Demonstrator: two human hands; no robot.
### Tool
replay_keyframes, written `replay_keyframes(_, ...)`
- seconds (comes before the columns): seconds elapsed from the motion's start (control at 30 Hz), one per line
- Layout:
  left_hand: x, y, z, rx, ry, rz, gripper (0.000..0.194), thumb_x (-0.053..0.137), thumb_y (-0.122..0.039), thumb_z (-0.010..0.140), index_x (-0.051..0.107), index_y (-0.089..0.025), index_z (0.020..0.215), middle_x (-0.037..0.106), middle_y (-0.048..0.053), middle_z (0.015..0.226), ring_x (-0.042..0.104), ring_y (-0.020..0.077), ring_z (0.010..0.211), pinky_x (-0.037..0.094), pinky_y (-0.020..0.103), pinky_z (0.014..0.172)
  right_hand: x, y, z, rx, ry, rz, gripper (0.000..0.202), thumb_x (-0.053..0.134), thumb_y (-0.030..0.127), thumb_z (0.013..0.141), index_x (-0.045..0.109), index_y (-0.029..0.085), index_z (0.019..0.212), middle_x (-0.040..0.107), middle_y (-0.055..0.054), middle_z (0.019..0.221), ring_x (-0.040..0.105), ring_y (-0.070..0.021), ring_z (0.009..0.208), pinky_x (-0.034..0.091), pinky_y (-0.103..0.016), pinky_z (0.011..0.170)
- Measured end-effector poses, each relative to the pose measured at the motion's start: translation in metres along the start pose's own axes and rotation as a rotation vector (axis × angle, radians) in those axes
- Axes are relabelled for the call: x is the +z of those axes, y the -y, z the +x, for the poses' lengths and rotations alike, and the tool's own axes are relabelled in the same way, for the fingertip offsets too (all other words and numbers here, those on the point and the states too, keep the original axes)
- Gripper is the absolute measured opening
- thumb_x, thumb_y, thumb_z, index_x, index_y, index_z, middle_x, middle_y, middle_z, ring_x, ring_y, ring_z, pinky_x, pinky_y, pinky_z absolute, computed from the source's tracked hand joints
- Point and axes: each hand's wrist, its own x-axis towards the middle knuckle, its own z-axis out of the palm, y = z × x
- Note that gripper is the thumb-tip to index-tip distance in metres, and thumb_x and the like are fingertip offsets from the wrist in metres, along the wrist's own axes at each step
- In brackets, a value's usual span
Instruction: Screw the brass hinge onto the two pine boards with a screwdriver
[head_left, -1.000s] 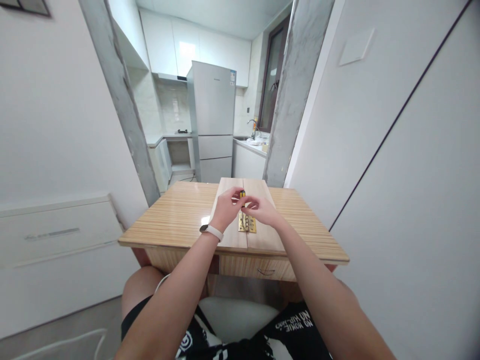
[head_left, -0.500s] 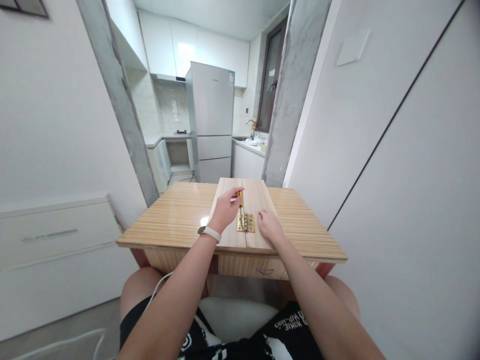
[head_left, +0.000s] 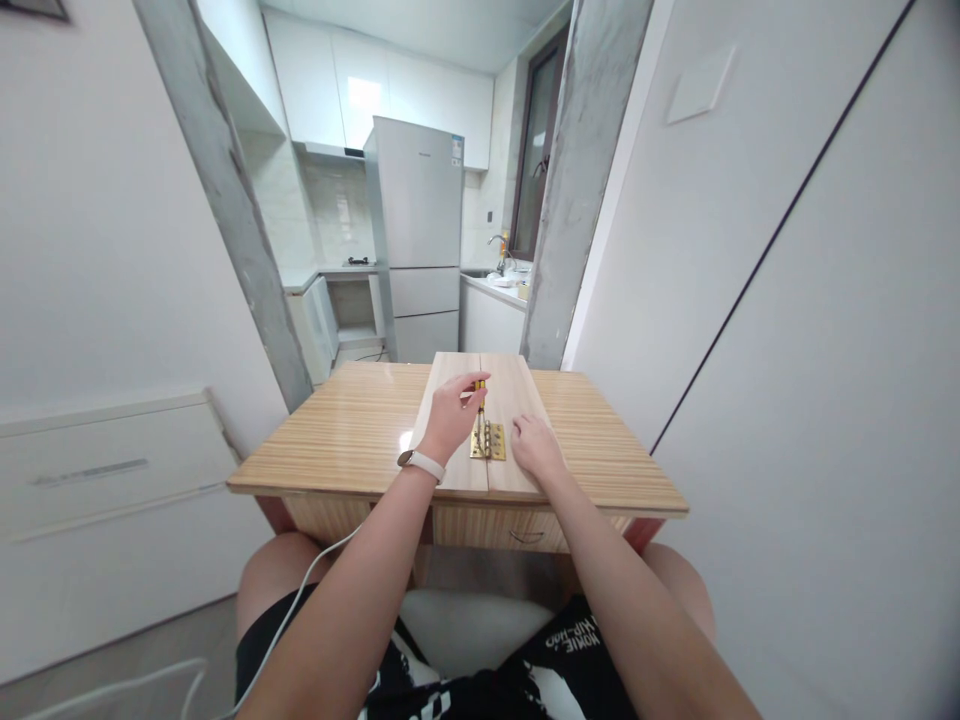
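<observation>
Two pale wooden boards point(head_left: 512, 385) lie side by side on the striped wooden table. A brass hinge point(head_left: 496, 441) spans the seam between them near the front. My left hand point(head_left: 453, 408), with a watch on its wrist, is closed around the yellow and black handle of a screwdriver point(head_left: 481, 400). The screwdriver stands upright with its shaft pointing down to the left leaf of the hinge; whether its tip sits in a screw is too small to tell. My right hand point(head_left: 534, 445) rests with curled fingers on the right board, just right of the hinge.
The table point(head_left: 330, 430) has a drawer point(head_left: 491, 527) under its front edge, above my knees. A white cable point(head_left: 304, 583) crosses my left thigh. Behind the table stand a grey fridge point(head_left: 421, 200) and kitchen counters. A white wall is close on the right.
The whole view has shifted slightly. My left hand keeps hold of the screwdriver, its fingers posed a little differently on the handle. My right hand stays on the board.
</observation>
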Motion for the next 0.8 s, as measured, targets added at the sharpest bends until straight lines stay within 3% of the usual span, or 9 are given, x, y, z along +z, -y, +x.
replay_keyframes(0.17, 0.0003, -0.0032, 0.0015, -0.032, 0.033, 0.020, 0.027, 0.071, -0.019, 0.098, 0.079, -0.027, 0.123, 0.079, 0.006, 0.118, 0.076, 0.0193, 0.102, 0.068, 0.034, 0.091, -0.0019, 0.0012, 0.0000, 0.011, 0.016, -0.003, 0.035, 0.040, 0.025, 0.107, 0.073, 0.018, 0.114, 0.073, -0.013, 0.122, 0.060, -0.0239, 0.120, 0.036, -0.031, 0.110)
replay_keyframes(0.37, 0.0025, -0.0032, 0.0050, -0.006, -0.073, 0.062, 0.023, 0.075, -0.019, 0.094, 0.082, -0.023, 0.115, 0.075, 0.008, 0.111, 0.074, 0.0185, 0.095, 0.069, 0.030, 0.078, -0.0039, 0.0036, -0.0011, 0.010, 0.012, 0.005, 0.035, 0.040, 0.024, 0.107, 0.074, 0.018, 0.114, 0.073, -0.014, 0.122, 0.060, -0.0245, 0.119, 0.036, -0.032, 0.110)
replay_keyframes(0.6, 0.0028, 0.0008, 0.0018, -0.012, -0.001, 0.029, 0.034, 0.065, -0.015, 0.100, 0.073, -0.025, 0.131, 0.078, 0.007, 0.116, 0.076, 0.0188, 0.102, 0.068, 0.034, 0.088, -0.0068, 0.0057, -0.0022, 0.018, 0.020, -0.005, 0.035, 0.041, 0.024, 0.107, 0.074, 0.018, 0.114, 0.073, -0.015, 0.122, 0.060, -0.0254, 0.119, 0.037, -0.033, 0.109)
replay_keyframes(0.8, 0.0040, -0.0001, 0.0045, 0.032, -0.039, 0.077, 0.021, 0.074, -0.017, 0.095, 0.077, -0.024, 0.115, 0.073, 0.006, 0.111, 0.074, 0.0181, 0.100, 0.067, 0.034, 0.090, -0.0060, 0.0046, -0.0022, 0.007, 0.003, 0.006, 0.033, 0.043, 0.023, 0.106, 0.074, 0.018, 0.114, 0.073, -0.014, 0.121, 0.061, -0.0249, 0.119, 0.037, -0.032, 0.109)
